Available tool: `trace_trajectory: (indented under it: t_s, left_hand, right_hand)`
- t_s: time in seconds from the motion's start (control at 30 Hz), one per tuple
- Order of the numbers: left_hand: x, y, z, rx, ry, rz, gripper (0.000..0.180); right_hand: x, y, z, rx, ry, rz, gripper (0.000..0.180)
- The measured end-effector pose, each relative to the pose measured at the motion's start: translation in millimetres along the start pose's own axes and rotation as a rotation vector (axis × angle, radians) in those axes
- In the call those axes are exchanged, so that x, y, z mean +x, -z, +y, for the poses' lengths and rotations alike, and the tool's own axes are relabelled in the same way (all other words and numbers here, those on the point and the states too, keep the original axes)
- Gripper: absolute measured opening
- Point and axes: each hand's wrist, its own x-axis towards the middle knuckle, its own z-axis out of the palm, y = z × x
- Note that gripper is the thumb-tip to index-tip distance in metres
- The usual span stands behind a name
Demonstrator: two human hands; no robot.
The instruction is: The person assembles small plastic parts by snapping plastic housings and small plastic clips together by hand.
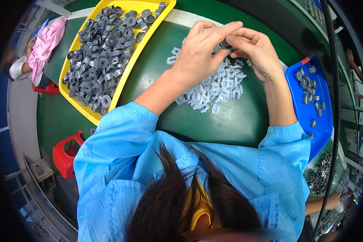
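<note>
Above a heap of small translucent white plastic pieces [220,86], both my hands meet around one dark grey ring-shaped plastic part [225,45]. My left hand [200,52] is closed with thumb and fingers at its left side. From the right, my right hand [257,50] pinches the same part between thumb and fingers. Fingers cover most of the part, so I cannot tell whether a white piece sits in it. To the left, a yellow tray [130,64] is full of similar grey ring-shaped parts [99,60].
A blue tray [324,121] with several grey parts [306,86] stands right of the green table [230,129]. Small dark parts [323,171] are piled beyond it. A black cable [335,80] runs down the right side. Red stools [66,155] stand at left; other people sit nearby.
</note>
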Motion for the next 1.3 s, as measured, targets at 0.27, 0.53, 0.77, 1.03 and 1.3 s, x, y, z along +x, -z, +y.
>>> trace_trajectory:
  t_s: [0.27, 0.53, 0.77, 1.03, 1.3]
  left_hand:
    - [2.4, 5.4, -5.4, -0.029, -0.018, -0.036, 0.043]
    - [2.5, 18.8, -6.8, -0.125, -0.024, -0.286, 0.037]
    - [8.0, 13.5, -10.0, 0.015, -0.131, -0.146, 0.034]
    - [19.5, -0.9, -30.9, -0.175, 0.293, -0.326, 0.036]
    - [21.5, -17.7, -38.6, -0.074, 0.444, -0.322, 0.018]
  right_hand:
    - [3.4, 8.8, 6.4, 0.028, -0.025, 0.011, 0.019]
    - [-4.1, 11.9, -11.6, -0.289, -0.105, -0.147, 0.018]
    - [-3.9, 0.2, -2.9, -0.153, 0.19, -0.025, 0.02]
    - [-32.6, 82.9, -11.3, -0.08, 0.019, 0.007, 0.019]
    - [-117.9, 186.9, -24.3, -1.334, 0.217, 0.712, 0.024]
